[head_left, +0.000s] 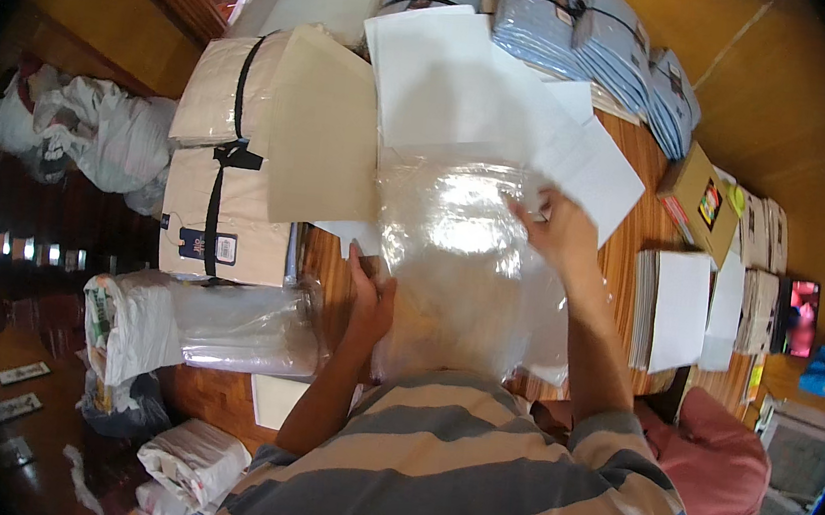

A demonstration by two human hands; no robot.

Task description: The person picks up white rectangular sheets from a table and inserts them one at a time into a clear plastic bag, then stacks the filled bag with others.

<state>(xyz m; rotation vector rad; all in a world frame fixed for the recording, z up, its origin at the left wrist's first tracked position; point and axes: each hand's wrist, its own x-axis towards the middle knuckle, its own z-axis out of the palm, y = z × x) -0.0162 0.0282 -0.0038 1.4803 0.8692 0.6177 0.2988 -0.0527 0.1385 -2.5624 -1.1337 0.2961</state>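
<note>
A shiny clear plastic bag (457, 308) lies in front of me, reaching from the white sheets down to my striped shirt. My right hand (561, 231) is at its upper right edge, fingers pinched together on the plastic. At the bag's left edge is my left hand (371, 298), thumb pointing up and fingers curled against the film; part of the grip is hidden. White paper sheets (432, 69) spread beyond the bag, some fanned to the right. To the left, a large cream card sheet (324, 128) leans over wrapped cream cloth bundles.
Cream folded cloth bundles (193, 194) tied with black ribbon stand at left, with clear plastic bags (244, 325) nearer. Blue folded bundles (538, 24) line the back. A brown box (702, 202) and a stack of white cards (678, 311) stand at right, beside a lit phone (800, 318).
</note>
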